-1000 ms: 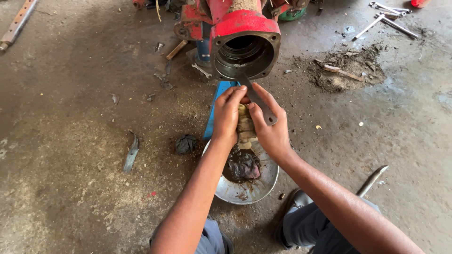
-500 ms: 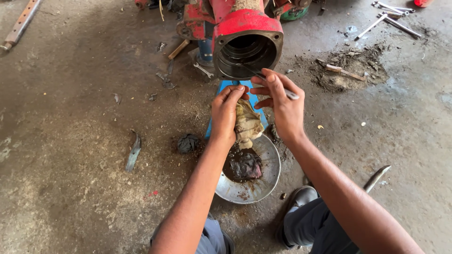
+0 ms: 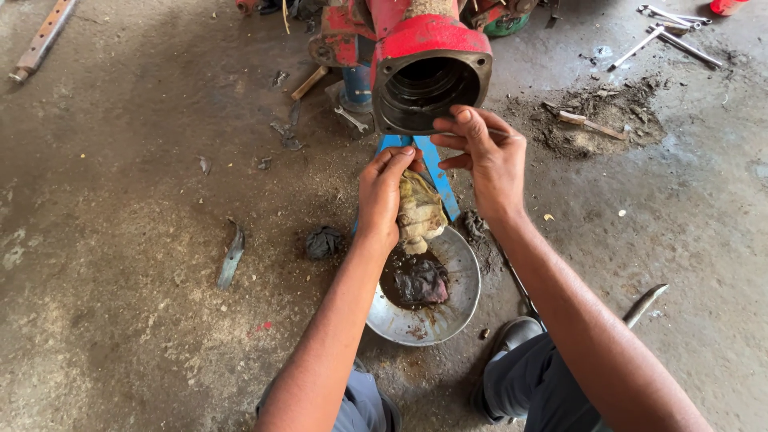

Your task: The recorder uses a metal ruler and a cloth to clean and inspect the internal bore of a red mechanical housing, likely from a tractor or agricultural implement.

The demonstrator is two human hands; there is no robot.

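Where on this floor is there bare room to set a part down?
Bare concrete lies left of the metal bowl, beyond the black rag and curved metal strip. It is crowded around the red housing, and wrenches litter the upper right.

One head-worn camera, looking steeply down and forward from close above the person's arms. The concrete floor (image 3: 120, 240) fills the frame, the red housing (image 3: 428, 68) sits top centre, knees at the bottom edge.

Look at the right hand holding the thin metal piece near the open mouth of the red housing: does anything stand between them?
Nothing visible does. The right hand pinches the thin metal piece right at the lower rim of the red housing. The left hand and its dirty rag sit lower, out of the way.
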